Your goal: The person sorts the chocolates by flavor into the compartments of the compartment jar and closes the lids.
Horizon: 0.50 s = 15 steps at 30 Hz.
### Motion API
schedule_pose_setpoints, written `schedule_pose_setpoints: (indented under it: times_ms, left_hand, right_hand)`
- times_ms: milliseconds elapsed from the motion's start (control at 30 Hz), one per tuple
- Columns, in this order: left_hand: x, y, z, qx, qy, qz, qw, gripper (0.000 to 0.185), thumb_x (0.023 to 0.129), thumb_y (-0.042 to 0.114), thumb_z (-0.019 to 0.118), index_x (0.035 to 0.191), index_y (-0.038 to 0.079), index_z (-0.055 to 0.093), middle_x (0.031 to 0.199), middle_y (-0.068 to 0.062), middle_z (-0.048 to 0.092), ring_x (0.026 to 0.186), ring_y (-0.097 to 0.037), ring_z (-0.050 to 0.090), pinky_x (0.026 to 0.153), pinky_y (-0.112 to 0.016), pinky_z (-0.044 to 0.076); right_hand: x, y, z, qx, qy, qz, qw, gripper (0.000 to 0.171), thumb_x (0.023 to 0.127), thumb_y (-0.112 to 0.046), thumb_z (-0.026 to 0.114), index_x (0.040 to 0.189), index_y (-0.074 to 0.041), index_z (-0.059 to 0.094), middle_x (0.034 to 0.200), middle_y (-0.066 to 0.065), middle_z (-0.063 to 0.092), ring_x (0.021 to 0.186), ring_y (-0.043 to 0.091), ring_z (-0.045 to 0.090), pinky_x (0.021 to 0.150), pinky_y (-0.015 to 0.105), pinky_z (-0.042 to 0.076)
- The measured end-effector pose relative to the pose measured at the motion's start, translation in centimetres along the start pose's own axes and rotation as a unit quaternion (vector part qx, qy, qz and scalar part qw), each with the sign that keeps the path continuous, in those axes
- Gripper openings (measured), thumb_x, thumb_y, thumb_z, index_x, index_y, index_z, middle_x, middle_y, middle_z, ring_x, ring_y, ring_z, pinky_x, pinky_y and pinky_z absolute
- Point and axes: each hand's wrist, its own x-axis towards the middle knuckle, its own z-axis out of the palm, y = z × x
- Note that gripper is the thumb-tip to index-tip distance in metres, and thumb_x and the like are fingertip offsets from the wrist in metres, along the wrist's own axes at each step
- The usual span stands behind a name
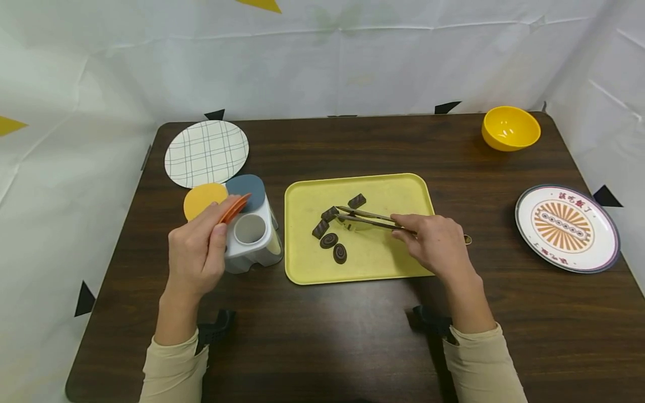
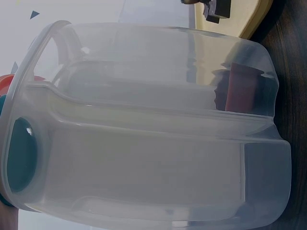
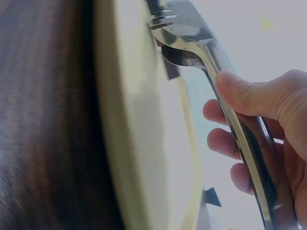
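The tongs [image 1: 370, 219] lie low over the yellow tray [image 1: 403, 187], gripped at the handle end by the right hand [image 1: 435, 243], whose thumb and fingers curl round the two metal arms; the right wrist view shows the thumb [image 3: 244, 93] pressed on the upper arm and the other fingers wrapped beneath. The tips point left toward the chocolates and reach one bar [image 1: 330, 213], though whether they pinch it or only touch it cannot be told. Four more chocolates lie near it on the tray: another bar [image 1: 357, 200] just behind the tongs, a third bar [image 1: 319, 228] to the left, and two oval pieces [image 1: 328, 240] [image 1: 340, 253] nearer the front. Left of the tray, just beside its edge, stands a clear plastic container [image 1: 252, 238] with a white top and a round opening; the left wrist view fills with its translucent wall [image 2: 153, 143]. The left hand [image 1: 196, 252] holds an orange lid [image 1: 235, 208] pinched between thumb and fingers, tilted at the container's left rim. A blue lid [image 1: 247, 190] sits behind the container, and a yellow disc [image 1: 202, 198] lies beside it on the table [image 1: 353, 336]. Further back on the left is a checked plate [image 1: 206, 152]. Well apart on the right are a patterned plate [image 1: 566, 228] and, at the far corner, a yellow bowl [image 1: 510, 127].
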Motion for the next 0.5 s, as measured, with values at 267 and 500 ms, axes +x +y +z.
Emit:
schedule_pose_setpoints:
  times_ms: [267,500]
  left_hand:
    - [-0.1,-0.1,0.0,-0.001,0.003,0.000,1.0000,0.044,0.096,0.027,0.043,0.126,0.005,0.067,0.109,-0.010,0.072,0.085,-0.025,0.069,0.095,-0.020,0.046]
    - [0.0,-0.1,0.1,0.000,0.001,0.000,1.0000,0.045,0.096,0.028,0.043,0.127,0.005,0.066,0.109,-0.010,0.072,0.084,-0.025,0.070,0.094,-0.019,0.046]
  right_hand:
    - [0.0,-0.3,-1.7,0.002,0.061,-0.043,0.997,0.033,0.075,-0.016,0.084,0.108,-0.016,0.078,0.097,0.003,0.075,0.056,0.023,0.066,0.037,0.031,0.032]
    - [0.3,-1.6,-3.2,0.007,0.099,-0.083,0.992,0.037,0.074,-0.014,0.084,0.110,-0.013,0.077,0.100,0.003,0.075,0.070,0.024,0.071,0.037,0.032,0.037]
